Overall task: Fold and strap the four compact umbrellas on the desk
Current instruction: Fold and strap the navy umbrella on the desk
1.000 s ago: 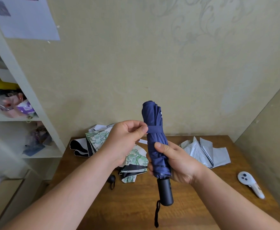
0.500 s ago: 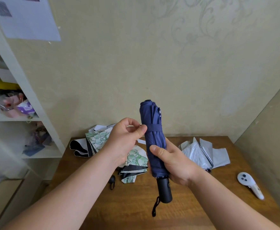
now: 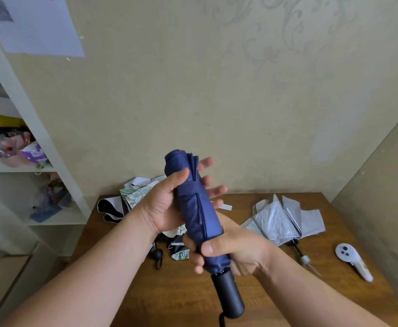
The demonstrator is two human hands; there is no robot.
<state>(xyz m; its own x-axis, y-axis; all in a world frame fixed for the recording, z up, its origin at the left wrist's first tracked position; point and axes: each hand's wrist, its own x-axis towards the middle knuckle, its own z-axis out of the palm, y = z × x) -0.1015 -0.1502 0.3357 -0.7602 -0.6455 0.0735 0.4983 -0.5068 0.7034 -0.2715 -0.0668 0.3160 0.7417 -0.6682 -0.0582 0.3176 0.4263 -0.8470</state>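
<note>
- You've got the navy umbrella (image 3: 196, 215) up off the desk (image 3: 275, 300), held in front of you between both hands, above the near middle of the tabletop.
- Your right hand (image 3: 231, 251) has its fingers and thumb curled round the lower end of the canopy, just above the black handle (image 3: 228, 295). That's the firm grip.
- Your left hand (image 3: 169, 201) cradles the upper part: thumb laid across the front of the fabric, fingers reaching behind and showing fairly straight on the far side. It's a loose wrap, not a clamp.
- Long axis runs steeply up and down, leaning a little left at the top. The rolled tip points up and away toward the wall, the handle points down toward you and slightly right.
- A band of fabric crosses the roll under your left thumb; whether the strap is fastened, I can't tell.
- Your left hand is the nearer one to that band, so any pressing or checking of the strap looks like its job, with the right steadying the base.
- On the desk beyond: the floral umbrella (image 3: 141, 197) lies loose behind your left hand, the silver umbrella (image 3: 285, 218) is spread out to your right, both unfolded.
- A white controller (image 3: 353, 260) sits at the desk's right edge, well apart.
</note>
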